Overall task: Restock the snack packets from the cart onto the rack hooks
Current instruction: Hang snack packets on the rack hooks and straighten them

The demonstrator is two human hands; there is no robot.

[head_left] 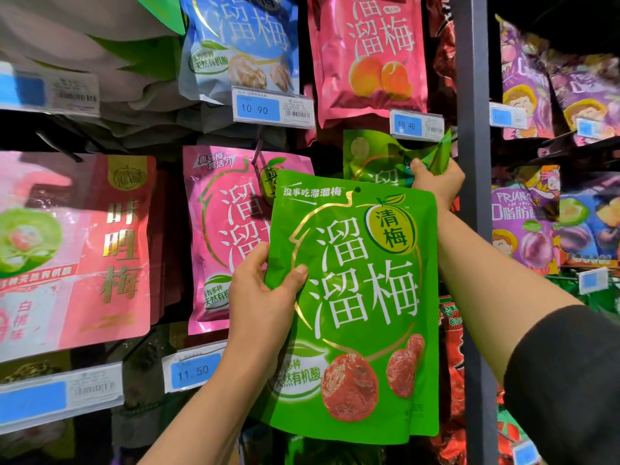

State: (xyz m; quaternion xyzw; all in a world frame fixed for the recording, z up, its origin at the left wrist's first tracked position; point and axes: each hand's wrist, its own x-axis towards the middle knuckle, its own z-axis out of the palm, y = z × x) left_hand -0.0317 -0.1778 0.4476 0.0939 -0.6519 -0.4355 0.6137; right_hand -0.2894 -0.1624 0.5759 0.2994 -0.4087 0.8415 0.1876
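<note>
A large green snack packet (355,307) with white characters and dried plums printed on it fills the middle of the head view. My left hand (265,300) grips its left edge, thumb on the front. Its hang hole sits at the top centre. Behind and above it hangs another green packet (375,159) on the rack. My right hand (436,182) reaches up and grips that rear packet near its top right, bending it. The hook itself is hidden behind the packets.
Pink packets (221,236) hang to the left, a blue packet (235,45) and a pink packet (365,58) above, with price tags (271,109) on the hook ends. A grey upright post (473,129) stands right of my right hand, purple packets (526,223) beyond it.
</note>
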